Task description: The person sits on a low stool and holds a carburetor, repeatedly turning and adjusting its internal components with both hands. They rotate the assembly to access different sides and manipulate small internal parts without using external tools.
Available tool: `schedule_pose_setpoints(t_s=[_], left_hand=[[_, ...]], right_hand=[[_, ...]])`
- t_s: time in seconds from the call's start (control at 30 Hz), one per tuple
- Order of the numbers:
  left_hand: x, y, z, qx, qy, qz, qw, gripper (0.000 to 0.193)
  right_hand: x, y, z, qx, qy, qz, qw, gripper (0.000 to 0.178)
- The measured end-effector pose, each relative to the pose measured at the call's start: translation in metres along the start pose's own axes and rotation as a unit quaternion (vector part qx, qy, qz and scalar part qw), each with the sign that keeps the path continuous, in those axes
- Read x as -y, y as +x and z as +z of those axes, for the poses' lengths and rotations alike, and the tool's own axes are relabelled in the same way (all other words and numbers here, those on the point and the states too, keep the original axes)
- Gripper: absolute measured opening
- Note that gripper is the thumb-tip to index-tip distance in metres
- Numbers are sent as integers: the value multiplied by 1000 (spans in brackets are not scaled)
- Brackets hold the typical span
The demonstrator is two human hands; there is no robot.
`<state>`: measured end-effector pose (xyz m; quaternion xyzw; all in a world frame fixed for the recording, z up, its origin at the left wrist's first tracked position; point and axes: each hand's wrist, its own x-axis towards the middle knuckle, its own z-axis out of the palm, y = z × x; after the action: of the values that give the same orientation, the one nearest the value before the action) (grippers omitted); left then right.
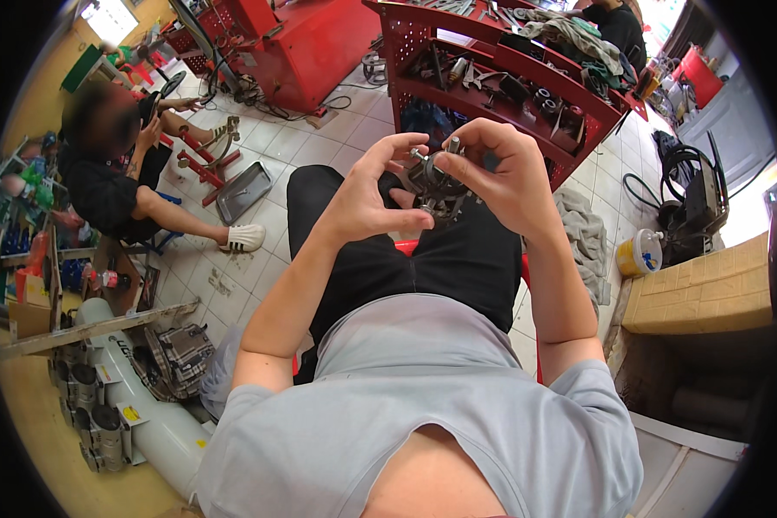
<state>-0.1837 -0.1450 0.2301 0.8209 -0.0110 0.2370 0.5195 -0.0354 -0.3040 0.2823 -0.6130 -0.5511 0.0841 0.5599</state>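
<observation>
Above my lap I hold a dark metal mechanical part (436, 183) between both hands. It has a round body, a short stud standing up at its top and bolt ends at its sides; its exact kind I cannot make out. My left hand (367, 194) curves round its left side, with the fingers above and the thumb by a bolt end below. At the upper right, my right hand (511, 177) grips it, the thumb pressed on the body near the stud and the index finger arched over. The part's far side is hidden by my fingers.
A red tool trolley (527, 112) with tools and cloths stands ahead. To the left, another person (104, 164) sits near a red metal stand (205, 164) and a grey tray (244, 192). A bucket (637, 253) and grey cloth (581, 237) lie right; a white cylinder (138, 388) lies lower left.
</observation>
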Motion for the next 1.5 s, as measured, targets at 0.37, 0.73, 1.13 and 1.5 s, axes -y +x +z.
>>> schedule_pose_setpoints(t_s=[0.37, 0.73, 1.13, 1.5], left_hand=[[-8, -9, -4, -176, -61, 336, 923, 69], [1, -4, 3, -207, -23, 201, 957, 38], [23, -4, 16, 71, -57, -27, 995, 108], [24, -15, 37, 21, -37, -36, 998, 32]], right_hand=[[-8, 1, -8, -16, 45, 37, 998, 22], [-4, 0, -6, -13, 27, 30, 999, 23], [6, -4, -5, 4, 62, 8, 998, 20], [12, -6, 4, 26, -15, -72, 997, 22]])
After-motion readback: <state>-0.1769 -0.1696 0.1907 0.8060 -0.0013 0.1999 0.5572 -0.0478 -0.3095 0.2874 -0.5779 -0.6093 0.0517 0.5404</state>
